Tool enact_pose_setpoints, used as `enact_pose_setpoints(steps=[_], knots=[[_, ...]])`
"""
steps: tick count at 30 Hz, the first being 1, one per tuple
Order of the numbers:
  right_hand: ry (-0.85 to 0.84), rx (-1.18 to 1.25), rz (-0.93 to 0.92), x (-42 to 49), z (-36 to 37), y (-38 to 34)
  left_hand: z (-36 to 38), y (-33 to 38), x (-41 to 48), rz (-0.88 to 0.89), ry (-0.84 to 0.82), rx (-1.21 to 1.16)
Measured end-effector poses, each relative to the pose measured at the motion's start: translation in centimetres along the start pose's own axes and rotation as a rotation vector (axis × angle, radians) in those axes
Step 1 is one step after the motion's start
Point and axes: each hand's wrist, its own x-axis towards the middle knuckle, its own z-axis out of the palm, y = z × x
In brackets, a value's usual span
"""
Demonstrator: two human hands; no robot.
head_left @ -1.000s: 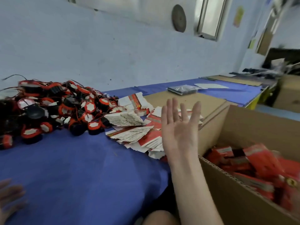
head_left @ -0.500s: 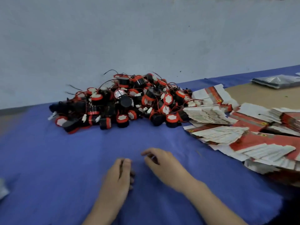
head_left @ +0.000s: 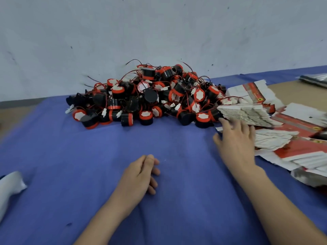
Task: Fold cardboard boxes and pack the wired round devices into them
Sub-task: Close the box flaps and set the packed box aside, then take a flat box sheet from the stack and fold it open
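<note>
1. A pale wall (head_left: 159, 32) is running behind the whole scene, meeting the back edge of the bench.
2. The bench (head_left: 88, 156) is wearing a blue cloth that is filling most of the view. A bare brown patch (head_left: 286, 89) is showing at far right.
3. The devices (head_left: 150, 98) are lying in a loose heap at the back of the bench, against the wall. They are round, black and red, some with white faces turned up, and thin red and black wires with white plugs are sticking out of the heap.
4. The boxes (head_left: 283, 138) are lying unfolded in red-and-white fanned stacks on the right, just beside the heap and touching its right edge. None is standing folded.
5. The right hand (head_left: 235, 138) is reaching forward to the near corner of one fanned stack (head_left: 247, 114). Its fingers are spreading out fairly straight with the tips at the stack's edge, and it is blurring with motion. I cannot tell whether the thumb is catching a sheet.
6. The left hand (head_left: 139, 174) is resting on the cloth near the middle. Its fingers are curling loosely and holding nothing, well apart from both heap and boxes.
7. A white thing (head_left: 10, 184) is poking in at the left edge, too cropped to name.
8. A grey bag (head_left: 315, 80) is lying at the far right edge, behind the boxes.
</note>
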Motion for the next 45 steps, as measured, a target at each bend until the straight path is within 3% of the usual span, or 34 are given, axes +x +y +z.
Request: enact_pose_setpoints(steps=[4,13,26,32,36,40,42,45], knots=[[-0.147,-0.079,0.066,-0.2,-0.1,2.1,-0.1,-0.2,0.2,-0.017,-0.013,-0.016],[-0.105,-0.048,0.000,0.1,-1.1,3.2,-0.1,-0.2,0.0,-0.013,-0.033,-0.032],[0.316,0.150,0.026,0.7,-1.9,4.2,-0.1,-0.4,0.0,-0.005,-0.052,-0.046],[0.538,0.277,-0.200,-0.4,-4.5,0.3,-0.2,-0.4,0.0,0.020,-0.045,-0.047],[0.455,0.496,-0.487,-2.5,-5.8,-3.7,-0.1,-0.4,-0.6,0.177,0.098,-0.048],[0.447,0.566,-0.717,-4.1,-5.5,-6.9,-0.6,0.0,-1.1,0.460,0.233,0.266],[0.452,0.583,-0.789,-4.8,-5.0,-8.3,-0.5,0.2,-1.3,0.591,0.244,0.399],[0.378,0.681,-0.809,-5.6,-4.7,-9.8,-0.1,0.9,-1.8,0.594,0.274,0.366]])
